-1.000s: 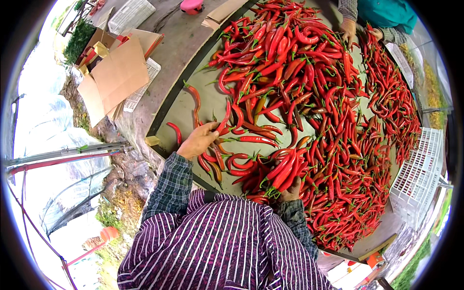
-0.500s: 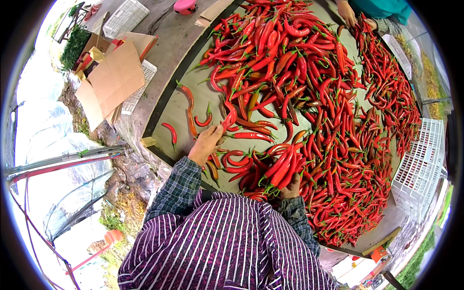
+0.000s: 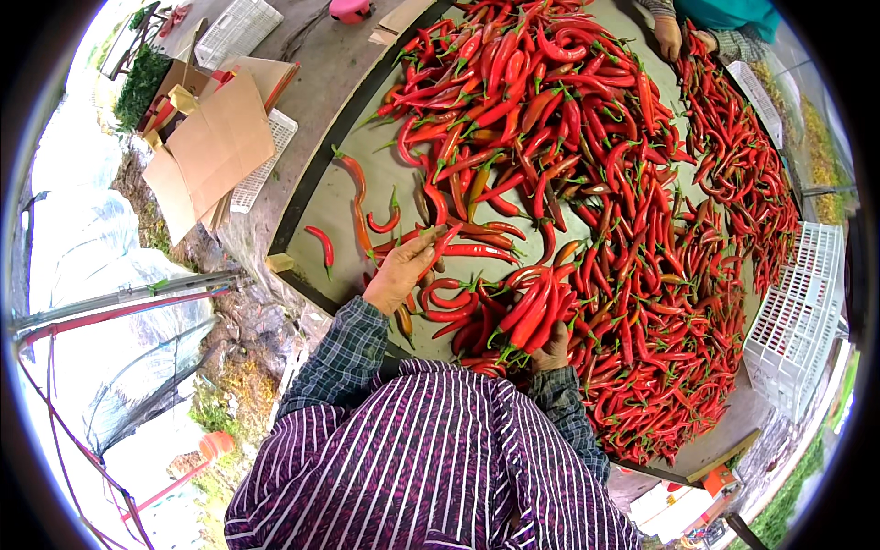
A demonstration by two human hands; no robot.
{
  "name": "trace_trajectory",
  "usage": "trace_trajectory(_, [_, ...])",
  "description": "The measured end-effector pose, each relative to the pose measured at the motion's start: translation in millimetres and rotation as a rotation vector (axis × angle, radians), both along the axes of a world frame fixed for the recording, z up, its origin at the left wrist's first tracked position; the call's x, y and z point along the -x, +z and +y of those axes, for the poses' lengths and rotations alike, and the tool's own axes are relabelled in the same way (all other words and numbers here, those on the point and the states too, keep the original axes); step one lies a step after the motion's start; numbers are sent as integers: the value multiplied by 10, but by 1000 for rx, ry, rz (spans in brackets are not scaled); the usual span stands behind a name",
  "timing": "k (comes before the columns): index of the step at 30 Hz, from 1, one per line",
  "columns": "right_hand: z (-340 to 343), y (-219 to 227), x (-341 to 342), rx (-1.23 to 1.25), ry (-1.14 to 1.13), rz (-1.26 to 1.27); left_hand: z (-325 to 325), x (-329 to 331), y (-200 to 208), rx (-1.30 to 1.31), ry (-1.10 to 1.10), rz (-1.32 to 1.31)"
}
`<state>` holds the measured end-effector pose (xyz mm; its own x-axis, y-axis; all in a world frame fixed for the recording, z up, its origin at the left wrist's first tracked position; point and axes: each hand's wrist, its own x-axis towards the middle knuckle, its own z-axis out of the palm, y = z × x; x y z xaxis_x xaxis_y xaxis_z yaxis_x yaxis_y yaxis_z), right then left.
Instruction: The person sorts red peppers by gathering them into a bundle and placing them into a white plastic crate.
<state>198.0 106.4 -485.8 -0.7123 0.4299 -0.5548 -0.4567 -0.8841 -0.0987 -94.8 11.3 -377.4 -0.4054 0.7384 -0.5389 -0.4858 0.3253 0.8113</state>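
Observation:
My left hand (image 3: 401, 275) pinches a single red chili pepper (image 3: 444, 246), which tilts up and to the right from the fingers. A bunch of red chili peppers (image 3: 533, 313) lies gathered in my right hand (image 3: 552, 352), their green stems toward me; most of its fingers are hidden under them. Loose peppers lie around both hands. Left of my left hand are a long wavy pepper (image 3: 358, 197), a hooked one (image 3: 387, 218) and a short one (image 3: 322, 247). A large heap of red chilies (image 3: 632, 266) spreads beyond and to the right of my right hand.
The grey table (image 3: 316, 206) has a dark raised edge. Across it, another person's hand (image 3: 668, 38) is at the far heap. White plastic crates (image 3: 796, 316) stand at the right edge. Cardboard (image 3: 220, 151) and a white crate (image 3: 240, 29) are on the floor at left.
My left hand has shifted slightly to the right, and the pepper in it has turned to lean rightward. My right hand stays nearly in place with its bunch. The other person's hand has moved slightly.

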Motion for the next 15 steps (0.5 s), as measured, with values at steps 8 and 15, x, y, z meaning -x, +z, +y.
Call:
trace_trajectory(8, [85,295,176,11,25,83,25,0,21,10,79,-20])
trace_trajectory(15, [64,263,169,-17,20,116,-101,154,-197,-47,89,-141])
